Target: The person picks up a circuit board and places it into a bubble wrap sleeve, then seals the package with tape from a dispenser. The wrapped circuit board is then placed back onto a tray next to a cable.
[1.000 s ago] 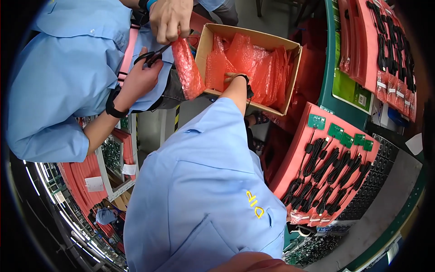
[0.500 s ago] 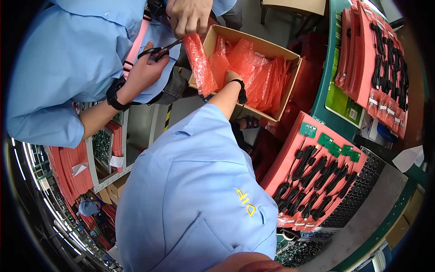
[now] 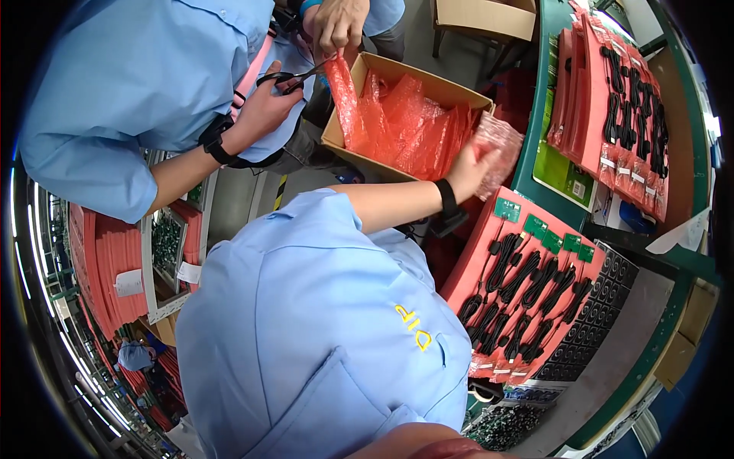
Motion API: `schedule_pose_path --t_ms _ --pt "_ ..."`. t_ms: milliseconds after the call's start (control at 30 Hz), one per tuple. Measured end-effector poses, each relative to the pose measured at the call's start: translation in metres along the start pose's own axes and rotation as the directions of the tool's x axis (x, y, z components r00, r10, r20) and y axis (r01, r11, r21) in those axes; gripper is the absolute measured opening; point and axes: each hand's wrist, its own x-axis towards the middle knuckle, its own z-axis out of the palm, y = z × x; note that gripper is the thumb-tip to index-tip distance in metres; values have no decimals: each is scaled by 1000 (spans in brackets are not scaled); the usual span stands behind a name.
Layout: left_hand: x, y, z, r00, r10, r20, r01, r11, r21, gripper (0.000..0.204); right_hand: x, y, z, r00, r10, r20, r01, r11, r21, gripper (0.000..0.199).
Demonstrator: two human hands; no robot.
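My left hand, with a black watch on the wrist, is closed on a pinkish-red bubble-wrap bag. I hold it between the right end of a cardboard box and the green table edge. In that box lie many red bubble-wrap bags. Across from me, a co-worker's hand grips black-handled scissors, their blades at the top of another red bubble-wrap strip. The co-worker's other hand pinches that strip's upper end over the box's left side. My right hand is out of view.
Right of me, a pink foam sheet on the green-edged table bears coiled black cables with green circuit boards. Behind it, a second pink sheet carries more cables. A rack with red sheets stands at left; another carton is at the back.
My left hand has come out of the box and moved right with a bubble-wrap bag in it. The co-worker's scissors and strip have shifted slightly right.
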Motion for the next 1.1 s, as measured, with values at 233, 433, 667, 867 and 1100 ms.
schedule_pose_path --t_ms 233,433,667,867,1100 --pt "-111 32 128 456 -416 787 771 627 -115 30 -35 10 -31 980 144 -136 -106 960 258 27" --pt "-169 -84 116 -507 -755 416 87 436 896 18 71 8 -25 996 -84 36 75 977 197 23" --pt "-207 -114 139 -307 -876 373 -119 424 898 18 76 -23 -51 999 50 6 -49 958 282 27" --pt "-193 -130 145 -495 -831 252 697 -208 686 18 56 17 -35 978 197 62 -201 840 505 29" --pt "-196 -149 129 -633 -706 319 617 -211 758 17 52 41 -21 972 235 13 -216 866 452 28"
